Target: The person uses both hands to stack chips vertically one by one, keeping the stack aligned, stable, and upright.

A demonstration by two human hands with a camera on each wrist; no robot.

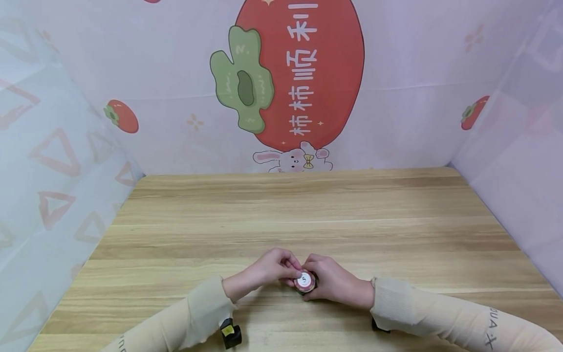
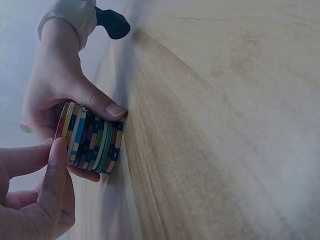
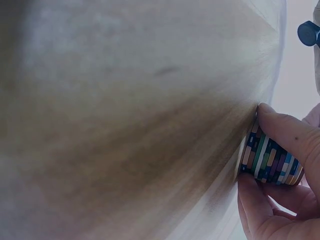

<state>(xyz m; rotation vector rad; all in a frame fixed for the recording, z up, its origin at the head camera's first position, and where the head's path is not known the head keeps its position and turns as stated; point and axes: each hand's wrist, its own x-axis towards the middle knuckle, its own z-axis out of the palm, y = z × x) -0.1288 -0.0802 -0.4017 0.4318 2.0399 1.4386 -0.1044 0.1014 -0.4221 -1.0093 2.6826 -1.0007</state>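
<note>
A short stack of poker chips (image 2: 92, 142) in many colours stands on the table. Its top chip (image 1: 305, 281) is red-edged with a white centre printed 5. My right hand (image 1: 335, 282) grips the stack from the right, thumb on the near side and fingers around the far side. From the left, my left hand (image 1: 274, 268) pinches the top chip at its edge between thumb and finger. In the right wrist view, the banded chip edges (image 3: 270, 157) show between the right thumb and fingers, close to the tabletop.
The wood-grain table (image 1: 281, 210) stretches out beyond both hands. A printed cloth (image 1: 176, 58) with a large red fruit and a rabbit hangs behind it, and pale curtains flank both sides. A black wrist device (image 1: 231, 333) hangs under the left sleeve.
</note>
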